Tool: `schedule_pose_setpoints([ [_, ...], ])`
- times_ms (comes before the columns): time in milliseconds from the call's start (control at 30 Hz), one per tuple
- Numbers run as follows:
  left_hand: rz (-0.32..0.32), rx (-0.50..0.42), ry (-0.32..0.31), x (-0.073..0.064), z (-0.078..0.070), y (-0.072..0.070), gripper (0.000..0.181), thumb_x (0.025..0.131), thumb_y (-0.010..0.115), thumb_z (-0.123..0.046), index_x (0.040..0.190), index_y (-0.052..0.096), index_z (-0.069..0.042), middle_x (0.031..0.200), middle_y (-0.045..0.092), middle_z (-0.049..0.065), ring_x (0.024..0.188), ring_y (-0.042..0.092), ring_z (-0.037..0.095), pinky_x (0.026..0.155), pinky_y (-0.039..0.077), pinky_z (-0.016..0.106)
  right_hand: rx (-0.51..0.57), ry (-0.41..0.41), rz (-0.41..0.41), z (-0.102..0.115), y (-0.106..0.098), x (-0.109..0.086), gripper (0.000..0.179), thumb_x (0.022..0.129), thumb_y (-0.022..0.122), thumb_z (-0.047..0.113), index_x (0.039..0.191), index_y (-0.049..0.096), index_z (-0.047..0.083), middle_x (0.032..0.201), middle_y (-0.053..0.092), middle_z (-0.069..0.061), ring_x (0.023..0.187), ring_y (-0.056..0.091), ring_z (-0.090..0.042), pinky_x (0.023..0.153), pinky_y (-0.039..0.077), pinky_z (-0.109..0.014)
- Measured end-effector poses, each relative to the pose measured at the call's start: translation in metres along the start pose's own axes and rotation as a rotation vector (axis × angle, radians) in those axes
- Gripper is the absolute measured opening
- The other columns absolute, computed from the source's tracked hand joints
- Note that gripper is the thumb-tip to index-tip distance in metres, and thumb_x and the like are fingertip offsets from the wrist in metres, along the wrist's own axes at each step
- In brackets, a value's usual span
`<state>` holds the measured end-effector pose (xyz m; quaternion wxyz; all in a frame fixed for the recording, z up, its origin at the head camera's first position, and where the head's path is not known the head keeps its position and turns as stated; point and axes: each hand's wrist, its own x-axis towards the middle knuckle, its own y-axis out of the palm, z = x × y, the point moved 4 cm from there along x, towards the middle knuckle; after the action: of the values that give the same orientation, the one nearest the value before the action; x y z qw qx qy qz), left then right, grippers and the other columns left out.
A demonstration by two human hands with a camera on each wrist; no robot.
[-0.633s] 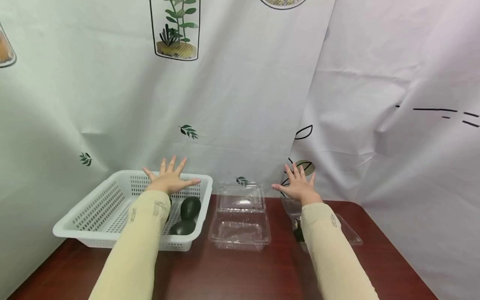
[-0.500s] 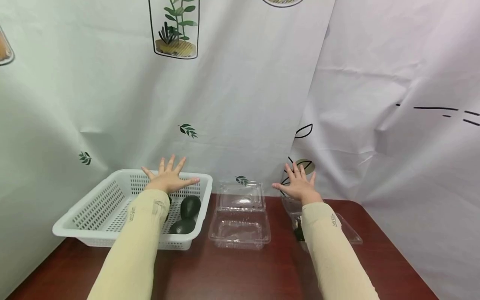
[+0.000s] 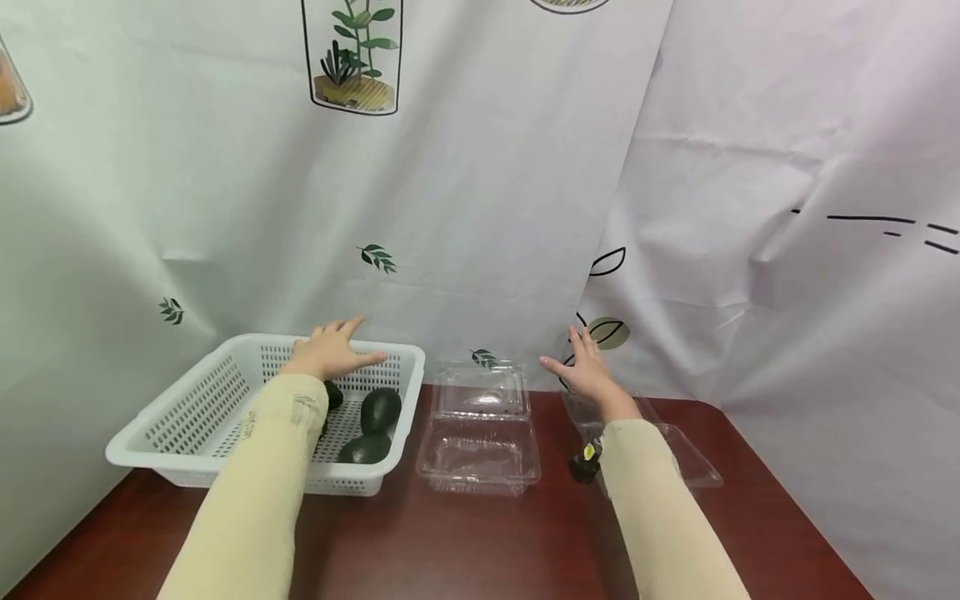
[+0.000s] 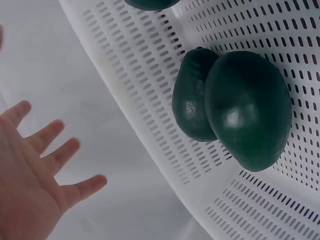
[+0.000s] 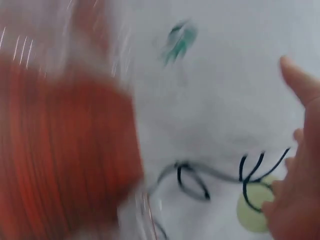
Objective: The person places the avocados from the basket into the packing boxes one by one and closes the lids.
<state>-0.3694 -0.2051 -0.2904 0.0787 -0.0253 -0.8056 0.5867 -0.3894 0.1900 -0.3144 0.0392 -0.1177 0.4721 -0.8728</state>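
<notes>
My left hand (image 3: 324, 354) is raised over the back of a white plastic basket (image 3: 416, 367), fingers spread and holding nothing. Several dark green avocados (image 3: 381, 410) lie in the basket's right part, some partly hidden by my left forearm. Two avocados (image 4: 250, 110) lie side by side in the left wrist view, with my left hand beyond the rim. My right hand (image 3: 588, 372) hovers with fingers extended near the right-hand clear plastic container (image 3: 693, 458), holding nothing; my sleeve covers part of that container. Between my hands a clear clamshell container (image 3: 480, 454) stands with its lid raised.
A dark red wooden table (image 3: 450, 550) bears everything; its right edge slants away. A white printed curtain (image 3: 487, 208) hangs right behind the basket and containers. A small black object with a yellow mark (image 3: 585, 463) shows beside my right sleeve.
Both hands have turned and their fingers have drawn closer together from a wide spread. My left hand has shifted slightly left. The basket and containers stay in place.
</notes>
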Motion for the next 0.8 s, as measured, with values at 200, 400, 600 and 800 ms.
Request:
schedule_pose_setpoints([
  [200, 0.081, -0.079, 0.007, -0.007, 0.014, -0.007, 0.085, 0.085, 0.053, -0.055, 0.143, 0.026, 0.000, 0.141, 0.027, 0.032, 0.127, 0.022, 0.052, 0.096, 0.022, 0.067, 0.400, 0.058, 0.086, 0.007, 0.027, -0.022, 0.094, 0.086, 0.056, 0.052, 0.149, 0.000, 0.013, 0.152, -0.008, -0.020, 0.137, -0.006, -0.040, 0.103, 0.006, -0.062],
  [400, 0.149, -0.132, -0.025, -0.015, 0.029, -0.008, 0.080, 0.087, 0.053, -0.048, 0.140, 0.029, 0.007, 0.137, 0.032, 0.033, 0.124, 0.030, 0.050, 0.096, 0.029, 0.062, 0.636, 0.239, 0.120, -0.009, 0.059, -0.032, 0.083, 0.090, 0.057, 0.036, 0.149, 0.004, 0.012, 0.151, 0.004, -0.021, 0.137, 0.007, -0.040, 0.106, 0.011, -0.057],
  [600, 0.216, -0.130, -0.032, -0.024, 0.041, -0.009, 0.072, 0.089, 0.054, -0.040, 0.131, 0.035, 0.015, 0.129, 0.041, 0.035, 0.117, 0.040, 0.049, 0.091, 0.036, 0.057, 0.802, 0.274, 0.115, -0.019, 0.088, -0.038, 0.075, 0.092, 0.055, 0.026, 0.148, 0.008, 0.006, 0.150, 0.010, -0.024, 0.136, 0.015, -0.039, 0.107, 0.018, -0.051],
  [800, 0.255, -0.145, -0.020, -0.024, 0.050, -0.006, 0.069, 0.089, 0.055, -0.036, 0.128, 0.038, 0.018, 0.126, 0.043, 0.036, 0.116, 0.040, 0.050, 0.092, 0.035, 0.057, 0.940, 0.238, 0.075, -0.027, 0.111, -0.045, 0.070, 0.094, 0.052, 0.021, 0.148, 0.011, 0.004, 0.145, 0.023, -0.027, 0.131, 0.028, -0.041, 0.105, 0.023, -0.050],
])
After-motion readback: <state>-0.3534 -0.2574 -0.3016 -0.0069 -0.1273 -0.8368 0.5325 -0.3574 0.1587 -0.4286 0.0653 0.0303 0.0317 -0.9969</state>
